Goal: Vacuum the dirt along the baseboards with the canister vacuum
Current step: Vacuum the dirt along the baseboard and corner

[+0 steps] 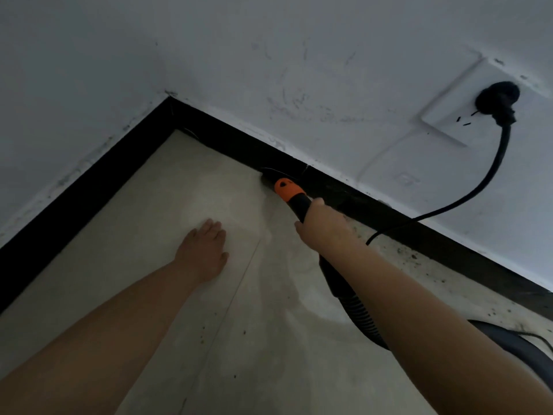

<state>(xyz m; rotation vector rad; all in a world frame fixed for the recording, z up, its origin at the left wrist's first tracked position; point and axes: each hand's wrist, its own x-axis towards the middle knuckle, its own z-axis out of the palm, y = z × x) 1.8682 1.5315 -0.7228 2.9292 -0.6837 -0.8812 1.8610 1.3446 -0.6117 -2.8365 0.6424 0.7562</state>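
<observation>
My right hand (324, 226) grips the black wand of the vacuum just behind its orange collar (288, 189). The nozzle tip (267, 178) touches the floor where it meets the black baseboard (227, 139). A ribbed black hose (359, 313) runs back under my right forearm. My left hand (203, 250) lies flat on the pale floor, fingers straight, to the left of the nozzle. Dark specks of dirt (419, 259) lie along the baseboard to the right of my hand.
Two white walls meet in a corner (170, 98) at upper left. A black plug (498, 100) sits in a wall socket (466, 106), its cord (466, 196) drooping to the floor. A dark curved part of the vacuum body (514, 342) shows at lower right.
</observation>
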